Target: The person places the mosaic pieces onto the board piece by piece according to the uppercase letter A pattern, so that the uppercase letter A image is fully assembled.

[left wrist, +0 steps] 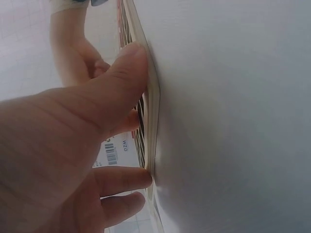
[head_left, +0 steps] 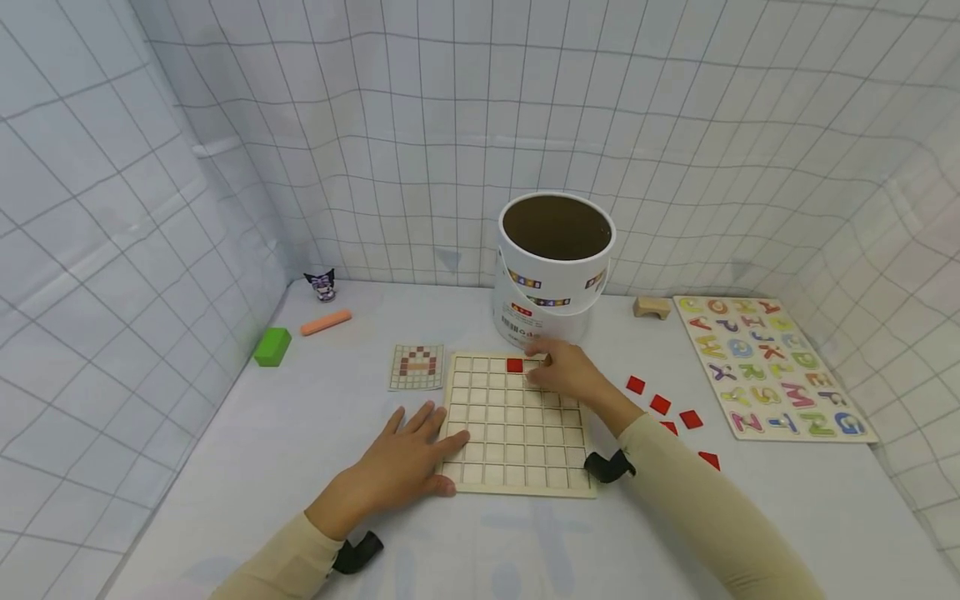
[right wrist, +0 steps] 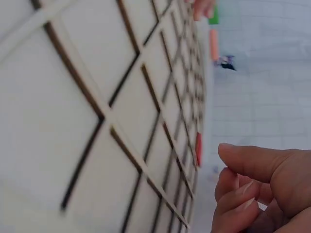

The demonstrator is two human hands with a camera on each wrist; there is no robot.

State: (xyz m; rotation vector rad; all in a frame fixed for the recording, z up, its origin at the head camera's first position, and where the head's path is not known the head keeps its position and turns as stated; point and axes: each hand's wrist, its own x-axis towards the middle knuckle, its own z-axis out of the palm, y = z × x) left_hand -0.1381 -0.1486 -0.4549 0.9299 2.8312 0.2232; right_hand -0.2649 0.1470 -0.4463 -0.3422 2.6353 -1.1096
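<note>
A wooden grid board [head_left: 495,475] lies flat on the table, with a single red square tile [head_left: 514,365] in its top row. My left hand [head_left: 401,462] rests spread at the board's left edge, fingers fairly straight. In the left wrist view its thumb [left wrist: 130,60] lies along the board's rim [left wrist: 154,97]. Over the board's upper right part is my right hand [head_left: 567,371], just right of the red tile. The right wrist view shows its thumb [right wrist: 243,160] apart from the board, the other fingers loosely bent and no tile visible among them.
Several loose red tiles [head_left: 660,404] lie right of the board. A patterned card [head_left: 416,367] sits at its upper left, a white bucket [head_left: 543,287] behind it. Farther out are an alphabet board [head_left: 776,367], wooden arch [head_left: 652,307], green block [head_left: 272,347], orange stick [head_left: 326,322] and figurine [head_left: 322,285].
</note>
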